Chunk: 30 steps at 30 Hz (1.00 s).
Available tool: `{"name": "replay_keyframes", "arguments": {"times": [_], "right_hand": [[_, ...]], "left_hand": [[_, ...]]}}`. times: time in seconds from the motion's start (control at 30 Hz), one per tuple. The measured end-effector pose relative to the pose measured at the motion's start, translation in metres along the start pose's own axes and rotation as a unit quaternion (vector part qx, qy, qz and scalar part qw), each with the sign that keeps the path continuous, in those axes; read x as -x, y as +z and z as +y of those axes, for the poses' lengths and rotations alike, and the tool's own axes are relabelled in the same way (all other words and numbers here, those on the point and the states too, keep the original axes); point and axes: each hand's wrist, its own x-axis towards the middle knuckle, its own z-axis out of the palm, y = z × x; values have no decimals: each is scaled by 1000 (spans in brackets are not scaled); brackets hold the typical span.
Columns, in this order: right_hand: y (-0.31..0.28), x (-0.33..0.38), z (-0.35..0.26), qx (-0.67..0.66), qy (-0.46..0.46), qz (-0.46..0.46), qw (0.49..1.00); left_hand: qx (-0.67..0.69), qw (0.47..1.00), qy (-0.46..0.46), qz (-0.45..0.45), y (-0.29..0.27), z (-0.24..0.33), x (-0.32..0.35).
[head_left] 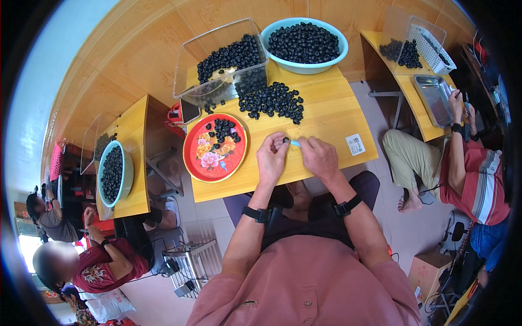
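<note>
My left hand (272,157) pinches a small black ring-shaped part (286,140) between thumb and fingertips, above the near part of the yellow table (331,117). Closed round a slim light-blue tool (295,144) is my right hand (321,157); the tool's end reaches to the black part, and its tip is too small to make out. Left of my hands lies a round red tray (234,157) with printed flowers and several black parts on it. A loose pile of the same black parts (272,102) spreads on the table just beyond my hands.
A clear plastic bin (217,89) and a light-blue basin (304,68), both with black parts, stand at the back. A dark phone-like slab (190,111) lies by the bin. A white label (355,144) is at the right. People sit at side tables left and right.
</note>
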Motion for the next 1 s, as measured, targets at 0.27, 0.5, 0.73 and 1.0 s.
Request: {"name": "replay_keyframes", "arguments": {"times": [0.27, 0.5, 0.73, 1.0], "right_hand": [[1, 0, 0, -3, 0, 0, 1000], [3, 1, 2, -12, 4, -8, 1000], [4, 2, 1, -23, 11, -4, 1000], [7, -1, 2, -21, 33, -14, 999]], "left_hand": [[23, 999, -14, -16, -2, -9, -3], [56, 998, -20, -14, -4, -8, -2], [84, 996, -33, -23, -5, -7, -2], [165, 984, -35, -59, -14, -12, -8]]}}
